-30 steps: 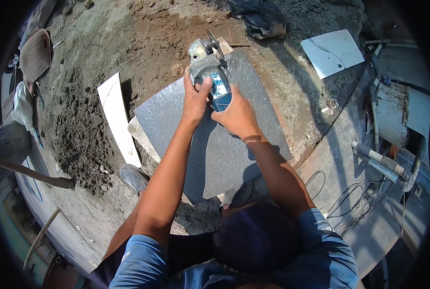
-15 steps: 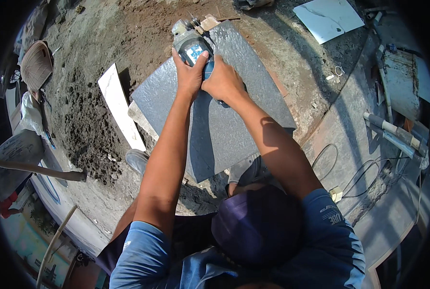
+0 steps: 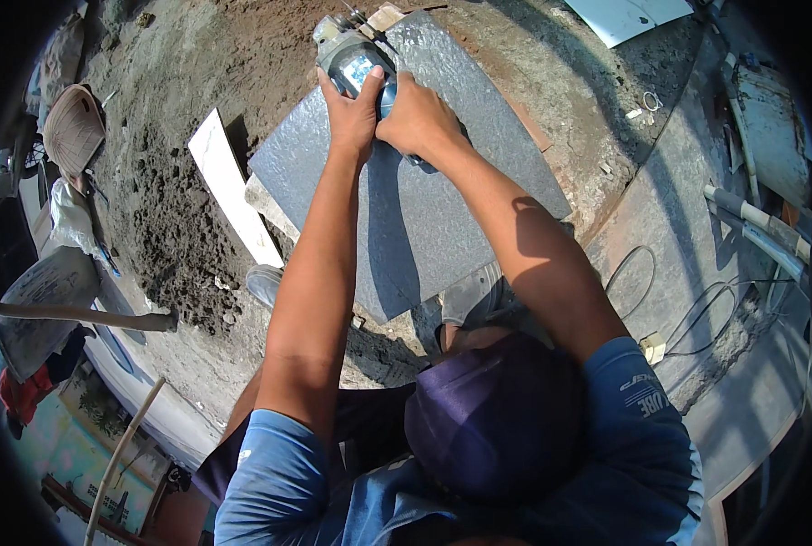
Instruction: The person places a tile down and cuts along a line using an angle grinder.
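Both my hands are wrapped round an angle grinder point(image 3: 342, 56) with a grey head and a blue-green body. My left hand point(image 3: 353, 120) grips its left side, thumb lying along the top. On the right side of the body, my right hand point(image 3: 424, 120) is closed with its thumb pointing forward. The grinder is over the far-left edge of a large dark grey tile point(image 3: 479, 182), its head reaching beyond that edge. Its disc is edge-on and hard to make out. A small tan block point(image 3: 383, 16) sits at the tile's far corner.
A narrow white tile strip point(image 3: 231, 187) lies left of the grey tile, beside loose dark soil point(image 3: 174, 227). A hoe point(image 3: 78, 314) and a woven hat point(image 3: 74, 132) are farther left. Cable point(image 3: 697, 328) loops over the right-hand ground, near several pipes point(image 3: 761, 223). My shoes flank the tile's near side.
The whole view has shifted, with the tile, grinder and hands now higher in the picture. Both hands keep their hold, and the grinder stays at about the same place on the tile's edge.
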Tool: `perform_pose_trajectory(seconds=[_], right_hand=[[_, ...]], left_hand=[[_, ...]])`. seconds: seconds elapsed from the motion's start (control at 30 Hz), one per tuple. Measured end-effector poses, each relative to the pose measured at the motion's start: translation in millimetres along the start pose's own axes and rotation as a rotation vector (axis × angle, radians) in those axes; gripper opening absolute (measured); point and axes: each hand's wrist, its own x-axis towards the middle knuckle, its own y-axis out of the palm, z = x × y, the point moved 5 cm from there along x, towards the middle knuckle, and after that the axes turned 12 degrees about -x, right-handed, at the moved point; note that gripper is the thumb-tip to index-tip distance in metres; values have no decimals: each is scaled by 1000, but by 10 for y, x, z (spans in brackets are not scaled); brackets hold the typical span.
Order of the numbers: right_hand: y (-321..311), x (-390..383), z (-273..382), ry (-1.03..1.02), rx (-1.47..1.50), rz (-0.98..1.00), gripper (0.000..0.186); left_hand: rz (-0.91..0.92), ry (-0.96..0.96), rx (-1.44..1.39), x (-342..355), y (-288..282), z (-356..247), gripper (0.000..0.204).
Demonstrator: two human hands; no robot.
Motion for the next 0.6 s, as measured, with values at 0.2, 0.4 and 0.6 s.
perform_pose_trajectory(seconds=[0.2,0.4,0.6], right_hand=[[17,6,37,-21,-20,-21,59],[38,47,-11,-35,-25,-50,69],[56,49,-7,-30,-36,-31,64]], left_hand=[[-19,10,-23,18,-34,6,91],[-10,12,-35,32,-17,55,93],[-15,-12,-43,34,-57,98,105]])
